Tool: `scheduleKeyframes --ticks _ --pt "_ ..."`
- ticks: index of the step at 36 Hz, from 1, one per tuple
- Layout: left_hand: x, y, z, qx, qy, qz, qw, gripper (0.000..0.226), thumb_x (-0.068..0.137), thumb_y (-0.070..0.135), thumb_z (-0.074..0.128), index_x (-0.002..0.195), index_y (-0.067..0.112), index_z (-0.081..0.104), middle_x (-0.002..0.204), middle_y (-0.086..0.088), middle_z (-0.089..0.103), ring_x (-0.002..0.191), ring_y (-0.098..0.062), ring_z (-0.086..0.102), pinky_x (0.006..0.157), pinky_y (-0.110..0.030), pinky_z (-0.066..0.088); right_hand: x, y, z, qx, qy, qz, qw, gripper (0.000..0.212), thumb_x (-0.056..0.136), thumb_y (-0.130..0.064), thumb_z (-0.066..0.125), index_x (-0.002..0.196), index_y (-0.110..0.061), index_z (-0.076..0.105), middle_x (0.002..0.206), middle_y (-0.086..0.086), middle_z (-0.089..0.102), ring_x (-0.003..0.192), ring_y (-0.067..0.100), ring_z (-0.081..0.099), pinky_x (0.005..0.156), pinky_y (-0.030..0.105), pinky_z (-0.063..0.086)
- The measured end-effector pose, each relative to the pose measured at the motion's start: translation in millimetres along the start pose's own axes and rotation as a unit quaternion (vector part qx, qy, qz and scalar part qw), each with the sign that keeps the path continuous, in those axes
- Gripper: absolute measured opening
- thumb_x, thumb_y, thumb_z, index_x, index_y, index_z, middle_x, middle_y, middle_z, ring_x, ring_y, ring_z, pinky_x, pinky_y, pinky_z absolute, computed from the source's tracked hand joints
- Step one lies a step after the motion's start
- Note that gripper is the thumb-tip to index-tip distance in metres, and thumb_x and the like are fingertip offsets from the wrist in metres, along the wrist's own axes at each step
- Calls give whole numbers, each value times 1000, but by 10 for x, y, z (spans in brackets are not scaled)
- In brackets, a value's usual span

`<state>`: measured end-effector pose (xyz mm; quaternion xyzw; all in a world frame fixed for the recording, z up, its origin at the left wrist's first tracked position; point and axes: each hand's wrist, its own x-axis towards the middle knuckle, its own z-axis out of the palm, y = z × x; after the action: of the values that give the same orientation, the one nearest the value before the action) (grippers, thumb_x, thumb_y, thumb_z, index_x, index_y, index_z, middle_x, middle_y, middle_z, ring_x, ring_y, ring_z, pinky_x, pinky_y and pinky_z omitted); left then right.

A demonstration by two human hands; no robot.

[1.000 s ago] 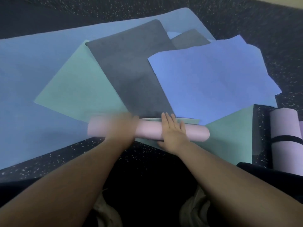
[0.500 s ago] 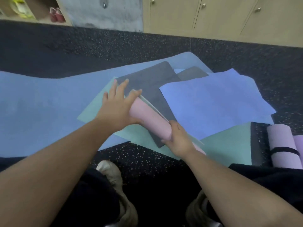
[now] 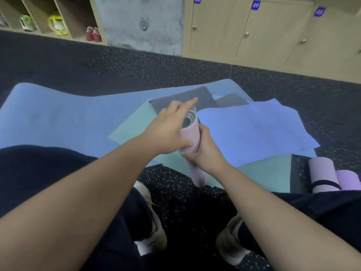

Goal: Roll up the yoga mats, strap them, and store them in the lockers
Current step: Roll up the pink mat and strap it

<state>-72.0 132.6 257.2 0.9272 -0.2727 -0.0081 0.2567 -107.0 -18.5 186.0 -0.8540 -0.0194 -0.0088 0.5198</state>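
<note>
A dark speckled rubber floor [image 3: 195, 67] runs back to a row of beige numbered lockers [image 3: 273, 34], all with doors closed, and open wooden shoe cubbies [image 3: 48, 20] at the far left. Flat mats overlap on the floor: a long light-blue mat [image 3: 58, 118], a teal mat [image 3: 136, 124], a dark grey mat [image 3: 175, 98] and a periwinkle mat [image 3: 254, 130]. A second ago the pink rolled yoga mat [image 3: 191, 137] lay on its side across the teal mat under both palms; now it has been swung up on end, tilted, its spiral end facing the camera. The left hand [image 3: 168, 130] cups the upper part of the roll, forefinger stretched out past the rim, while the right hand [image 3: 205, 151] is wrapped around its lower half. That suggests the rolling is finished and the ends are being squared up before strapping. No loose strap is visible near the hands. At the right, a lilac rolled mat with a black strap [image 3: 322, 177] and a purple roll [image 3: 349, 178] lie touching, waiting for the lockers
</note>
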Motion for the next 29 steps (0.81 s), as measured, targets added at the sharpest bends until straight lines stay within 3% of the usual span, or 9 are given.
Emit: scheduleKeyframes --ticks 3,6,9,12,18,24,27,29 --pt "18 100 36 36 -22 3 999 116 73 32 80 154 31 -4 140 2 29 116 -26 40 98 -33 37 -29 -107 -59 35 13 -12 999 78 77 -11 79 126 -33 24 111 -27 43 101 -9 49 75 4 40" --pt "28 168 42 52 -29 8 998 113 75 35 79 154 29 -2 141 2 28 117 -26 38 99 -31 35 -37 -124 -88 44 17 -8 999 76 75 -15 82 124 -31 26 113 -25 44 107 2 52 81 15 43" --pt "41 193 22 74 -42 12 996 113 74 37 79 154 29 0 140 2 28 117 -25 37 99 -31 35 -63 -124 -87 45 6 -4 999 77 76 -19 82 128 -25 26 114 -25 43 106 -3 50 82 12 43" --pt "42 195 19 92 -48 14 994 113 74 38 78 154 29 -1 139 3 28 116 -24 37 97 -30 36 -66 -97 -59 55 -1 -12 998 80 77 -18 82 134 -17 26 122 -15 46 112 -2 49 88 16 45" --pt "97 193 46 88 -44 5 995 113 75 42 76 154 27 -2 143 6 26 121 -23 35 102 -32 36 -24 -26 -76 69 3 -4 998 81 76 -18 82 134 -20 26 116 -24 42 106 -12 46 79 3 42" --pt "107 179 172 69 -61 -14 996 102 77 55 67 154 33 3 149 12 27 128 -18 31 106 -35 35 -16 166 72 70 18 8 997 83 71 -12 85 135 -16 33 129 -5 53 117 3 54 93 21 48" --pt "150 182 181 71 -46 -12 996 94 79 67 55 154 35 7 151 12 27 132 -17 30 108 -36 33 18 189 62 76 19 6 997 82 72 -9 85 133 -17 30 134 -1 49 121 5 52 93 13 44" --pt "176 188 184 64 -48 -11 997 89 82 71 48 153 35 9 153 13 26 137 -16 25 111 -36 30 36 193 45 63 9 7 998 83 72 -14 85 134 -15 30 137 -1 47 124 4 49 98 17 44"
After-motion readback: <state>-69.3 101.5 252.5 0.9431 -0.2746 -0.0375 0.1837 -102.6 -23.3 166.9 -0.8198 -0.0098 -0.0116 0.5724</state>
